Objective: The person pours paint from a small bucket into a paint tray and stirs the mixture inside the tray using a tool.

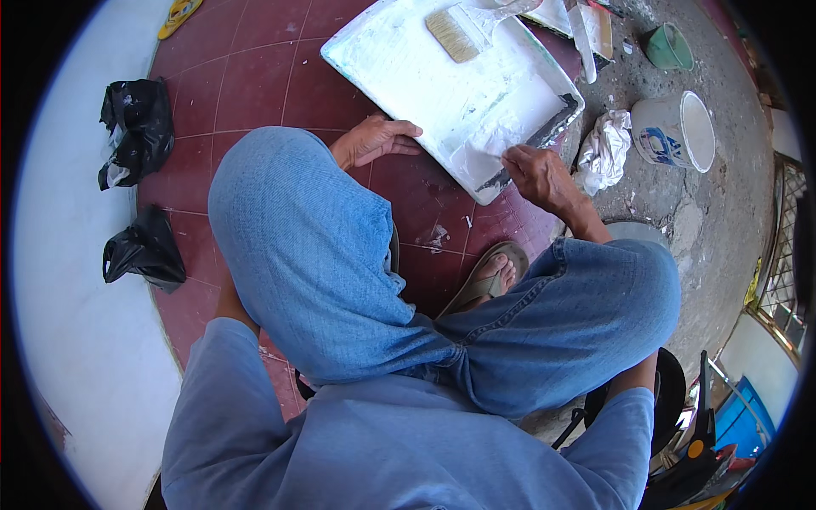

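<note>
A large white paint tray [408,64], with white paint smeared inside and a dark, scuffed front right edge, lies tilted across the view before my knees. My left hand [378,141] holds the tray's near left edge between thumb and fingers. Over the tray's near right corner, my right hand [544,178] is closed, its fingers pinched on a flat, pale, scraper-like piece [478,161]. That piece rests against the white paint, and its handle is hidden by the fingers. A wide paintbrush [459,32] with tan bristles lies across the far part of the tray.
Right of the tray are a crumpled white plastic bag [605,149], a white bucket [671,134] on its side and a green pail [669,47]. Black plastic bags [140,127] lie by the white wall at left. Red tiles [246,85] meet rough concrete [722,221].
</note>
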### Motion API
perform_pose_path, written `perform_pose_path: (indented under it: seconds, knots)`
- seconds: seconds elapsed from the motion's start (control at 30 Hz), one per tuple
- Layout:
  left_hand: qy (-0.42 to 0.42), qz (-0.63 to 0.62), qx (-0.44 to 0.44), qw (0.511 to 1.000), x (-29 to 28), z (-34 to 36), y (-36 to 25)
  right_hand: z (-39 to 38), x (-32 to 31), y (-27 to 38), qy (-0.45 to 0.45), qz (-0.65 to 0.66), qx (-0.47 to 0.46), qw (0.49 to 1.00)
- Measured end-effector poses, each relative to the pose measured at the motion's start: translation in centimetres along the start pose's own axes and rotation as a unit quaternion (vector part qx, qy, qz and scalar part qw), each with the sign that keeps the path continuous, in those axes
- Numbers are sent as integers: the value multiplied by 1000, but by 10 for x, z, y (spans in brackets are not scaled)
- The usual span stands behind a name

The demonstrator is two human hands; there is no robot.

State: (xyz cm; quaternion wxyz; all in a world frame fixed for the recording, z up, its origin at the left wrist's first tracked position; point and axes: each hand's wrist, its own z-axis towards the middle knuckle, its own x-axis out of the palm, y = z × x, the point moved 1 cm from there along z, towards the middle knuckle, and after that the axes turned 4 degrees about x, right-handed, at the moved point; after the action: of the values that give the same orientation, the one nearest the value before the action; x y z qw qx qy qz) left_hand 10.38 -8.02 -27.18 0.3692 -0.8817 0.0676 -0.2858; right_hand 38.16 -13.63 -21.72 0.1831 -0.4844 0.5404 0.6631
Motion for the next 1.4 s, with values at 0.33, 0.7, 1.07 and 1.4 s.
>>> perform_pose_path:
  seconds: [0.33, 0.7, 1.07, 1.4]
  knots:
    - [13, -6, 1, 1000, -2, 2, 1, 0, 1, -4, -19, -19, -4, 1000]
    - [17, 3, 5, 1000, -4, 3, 3, 2, 2, -1, -24, 7, 11, 1000]
    - [9, 10, 6, 1000, -2, 0, 1, 5, 0, 7, -28, 89, 7, 996]
    - [14, 7, 10, 1000, -2, 2, 2, -2, -3, -1, -38, 105, 13, 994]
